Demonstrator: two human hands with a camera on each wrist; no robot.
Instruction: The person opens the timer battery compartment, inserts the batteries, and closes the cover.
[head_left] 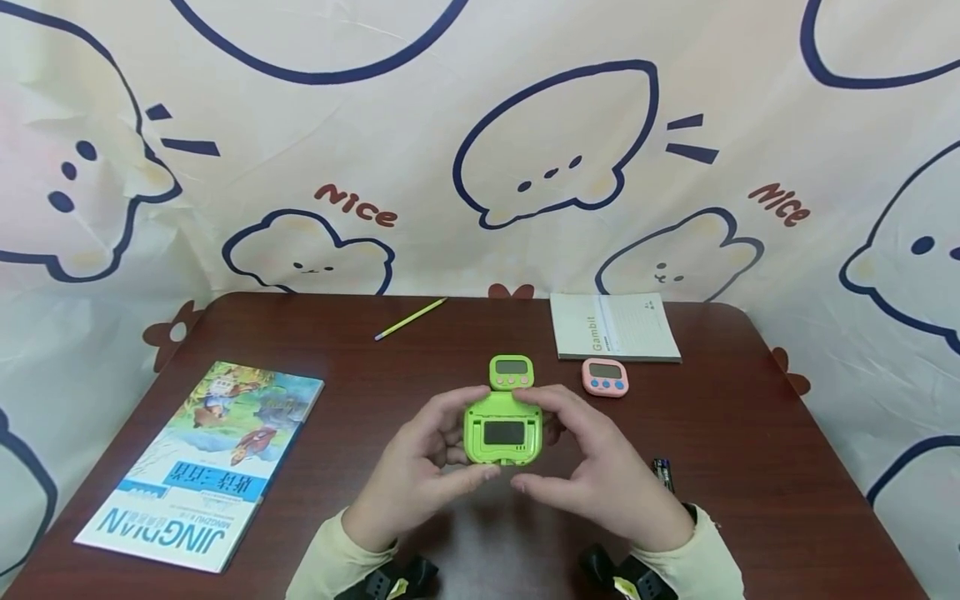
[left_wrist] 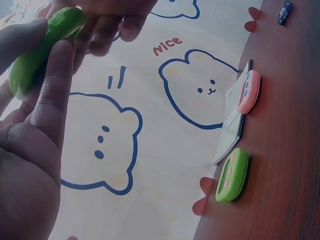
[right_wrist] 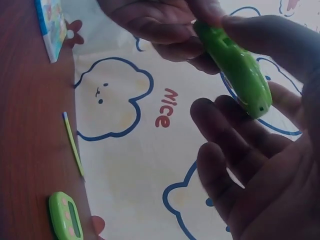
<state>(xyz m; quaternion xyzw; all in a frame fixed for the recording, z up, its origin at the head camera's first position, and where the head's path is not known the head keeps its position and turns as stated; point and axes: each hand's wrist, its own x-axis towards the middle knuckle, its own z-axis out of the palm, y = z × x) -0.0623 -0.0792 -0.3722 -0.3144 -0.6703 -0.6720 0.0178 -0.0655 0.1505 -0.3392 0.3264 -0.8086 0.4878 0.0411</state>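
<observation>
A bright green handheld device (head_left: 503, 429) with a small dark screen is held up over the table in the head view. My left hand (head_left: 431, 467) grips its left side, index finger along the top corner and thumb near the lower edge. At the right side, my right hand (head_left: 603, 467) holds it with the index finger on the upper corner; the thumb sits below, apart from it. The right wrist view shows the device (right_wrist: 242, 75) edge-on, with several right fingers spread loosely beneath. Behind it on the table is a small green timer (head_left: 512, 372).
A pink timer (head_left: 604, 378) lies right of the green one, in front of a white notebook (head_left: 615, 329). Batteries (head_left: 663, 475) lie behind my right wrist. A pencil (head_left: 411, 319) is at the back, and a picture-covered book (head_left: 202, 467) lies at the left.
</observation>
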